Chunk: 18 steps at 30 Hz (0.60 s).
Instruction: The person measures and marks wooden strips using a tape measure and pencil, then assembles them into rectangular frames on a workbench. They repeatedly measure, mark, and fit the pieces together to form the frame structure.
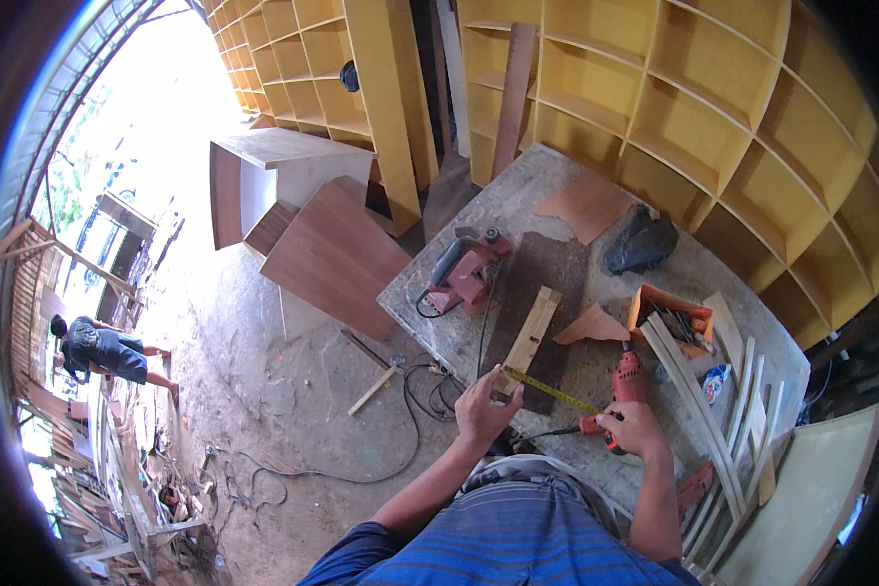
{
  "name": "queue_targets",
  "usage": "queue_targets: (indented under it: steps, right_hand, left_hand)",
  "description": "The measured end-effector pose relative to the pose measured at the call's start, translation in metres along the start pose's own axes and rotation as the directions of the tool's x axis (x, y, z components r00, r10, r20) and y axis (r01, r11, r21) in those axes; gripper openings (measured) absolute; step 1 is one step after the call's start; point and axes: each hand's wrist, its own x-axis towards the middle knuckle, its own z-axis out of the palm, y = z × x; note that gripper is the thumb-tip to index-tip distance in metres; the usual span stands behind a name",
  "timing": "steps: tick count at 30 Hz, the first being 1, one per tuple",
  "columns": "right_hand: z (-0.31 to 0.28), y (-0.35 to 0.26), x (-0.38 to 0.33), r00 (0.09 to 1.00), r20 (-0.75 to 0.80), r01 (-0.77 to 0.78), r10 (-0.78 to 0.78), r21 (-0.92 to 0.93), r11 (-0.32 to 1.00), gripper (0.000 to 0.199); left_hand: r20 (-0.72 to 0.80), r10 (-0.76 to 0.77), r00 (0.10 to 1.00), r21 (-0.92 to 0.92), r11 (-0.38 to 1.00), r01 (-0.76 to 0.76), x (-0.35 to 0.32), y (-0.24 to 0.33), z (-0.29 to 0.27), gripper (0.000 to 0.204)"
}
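1. The desk [518,210] is a long grey worktop whose length runs from the person's body away toward the yellow shelves [713,127]. Its left edge drops to the dirt floor [264,391], where there is open room; its right edge is crowded with a bundle of curved wood strips [703,410].
2. A brown board [337,256] leans just off the desk's left edge, tilted on the floor.
3. The wood block [529,337] lies on the desk near its near end, on a dark patch. Its long axis runs from the person's left hand up and slightly right, pointing toward the shelves.
4. A red power planer [464,272] sits on the desk just left of the block's far end; a black bag [641,242] lies well to the right of it.
5. A red drill [627,379] rests on the desk right of the block, near the right hand.
6. The yellow measuring tape [549,390] stretches across the block's near end, roughly crosswise to it, slanting down to the right.
7. The left hand [483,410] has its fingers pinched on the tape's end at the block's near end.
8. The right hand [635,430] has its fingers curled around the tape case near the desk's front edge.
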Motion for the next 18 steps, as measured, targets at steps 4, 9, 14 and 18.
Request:
queue_targets:
  steps: [4,9,14,18]
  right_hand:
    - [-0.002,-0.006,0.001,0.995,0.059,-0.081,0.084,-0.043,0.996,0.031]
    - [-0.007,-0.012,0.000,0.996,0.062,-0.067,0.070,-0.045,0.997,0.031]
    - [-0.008,-0.014,0.000,0.994,0.063,-0.084,0.086,-0.028,0.996,0.032]
    - [-0.006,-0.010,0.001,0.995,0.050,-0.087,0.088,-0.018,0.996,0.033]
  left_hand:
    - [-0.016,-0.007,1.000,0.010,1.000,0.007,-0.001,-0.002,0.005,0.049]
    - [-0.024,-0.039,0.999,0.017,0.999,0.040,-0.002,-0.003,0.008,0.048]
    - [-0.026,-0.043,0.999,-0.001,0.999,0.043,-0.002,-0.002,0.007,0.050]
    - [0.001,-0.071,0.997,-0.006,0.997,0.071,-0.001,0.002,0.004,0.049]
